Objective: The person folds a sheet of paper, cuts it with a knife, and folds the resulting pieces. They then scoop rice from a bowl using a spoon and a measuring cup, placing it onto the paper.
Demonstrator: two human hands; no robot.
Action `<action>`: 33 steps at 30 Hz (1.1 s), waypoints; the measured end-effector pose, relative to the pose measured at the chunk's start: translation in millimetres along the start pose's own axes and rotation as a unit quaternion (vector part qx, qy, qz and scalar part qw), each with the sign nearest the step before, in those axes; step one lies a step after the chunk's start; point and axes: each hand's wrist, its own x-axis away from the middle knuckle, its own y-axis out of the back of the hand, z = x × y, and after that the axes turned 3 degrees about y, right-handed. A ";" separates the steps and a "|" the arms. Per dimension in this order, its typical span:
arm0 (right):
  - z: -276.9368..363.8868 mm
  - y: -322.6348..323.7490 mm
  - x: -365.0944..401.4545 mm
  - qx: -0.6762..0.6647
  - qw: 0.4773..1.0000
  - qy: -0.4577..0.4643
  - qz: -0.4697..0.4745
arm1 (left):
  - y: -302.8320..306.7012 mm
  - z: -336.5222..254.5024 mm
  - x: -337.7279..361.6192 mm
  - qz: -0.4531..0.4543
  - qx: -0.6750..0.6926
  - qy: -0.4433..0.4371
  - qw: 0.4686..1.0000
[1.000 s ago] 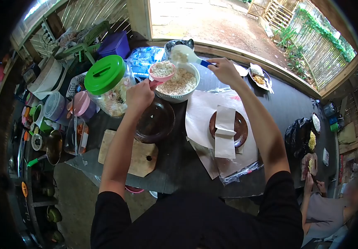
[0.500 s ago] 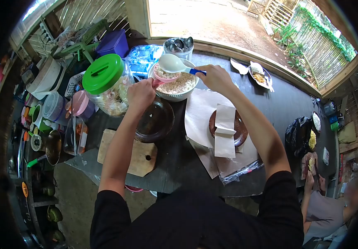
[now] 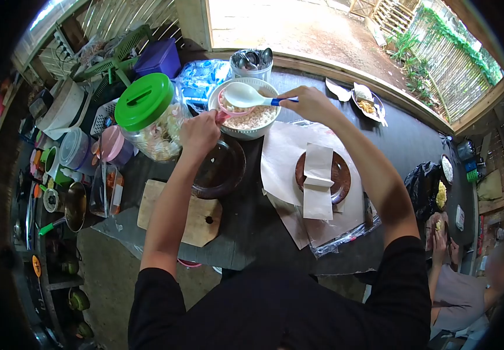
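My left hand point(image 3: 200, 134) is closed around the handle of a small pink cup point(image 3: 221, 111) with rice in it. The cup hangs over a white basin point(image 3: 250, 136) of rice, near its left side. My right hand point(image 3: 309, 105) grips the blue handle of a large white spoon point(image 3: 242, 94), whose bowl covers much of the cup in this view. Below my left hand sits a dark brown mortar point(image 3: 234, 169). Beneath my right forearm, a folded paper strip point(image 3: 318, 198) lies across a brown plate point(image 3: 341, 175) on sheets of brown paper point(image 3: 278, 157).
A jar with a green lid point(image 3: 144, 102) stands left of the basin, and a tub of spoons point(image 3: 252, 73) behind it. A cutting board point(image 3: 196, 224) lies near the front edge. At far right, another person point(image 3: 459, 294) handles food beside a black plastic bag point(image 3: 426, 186).
The spoon has come slightly lower over the pink cup and hides more of its rice. My right hand has shifted a little to the right; my left hand stays almost in place.
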 end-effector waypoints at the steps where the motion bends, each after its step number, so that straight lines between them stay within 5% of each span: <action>1: -3.9 1.7 -1.7 -0.006 0.999 0.025 -0.023 | 0.6 -2.1 0.5 0.000 0.001 0.001 1.000; 7: -14.0 -7.0 -11.2 0.019 0.999 -0.011 -0.046 | 7.8 -6.0 -4.9 0.015 0.003 0.001 1.000; 10: -22.0 -6.8 -13.3 -0.009 0.993 0.044 -0.108 | 11.0 -5.1 -3.7 0.024 0.019 0.017 0.999; 14: -5.1 -20.6 -13.4 0.048 0.986 -0.058 -0.146 | 6.5 3.9 -7.5 0.010 0.010 0.013 1.000; 17: -1.5 -47.5 -20.3 0.205 0.975 -0.010 -0.089 | -3.1 9.7 -8.6 -0.003 0.003 0.007 1.000; 30: 11.8 -36.2 -16.8 0.054 0.991 0.072 0.104 | 3.8 -1.3 -5.4 0.006 -0.049 0.009 0.999; 33: -0.1 -42.8 -24.8 0.027 0.988 0.135 0.073 | 2.8 1.4 -7.9 -0.010 -0.057 -0.006 0.998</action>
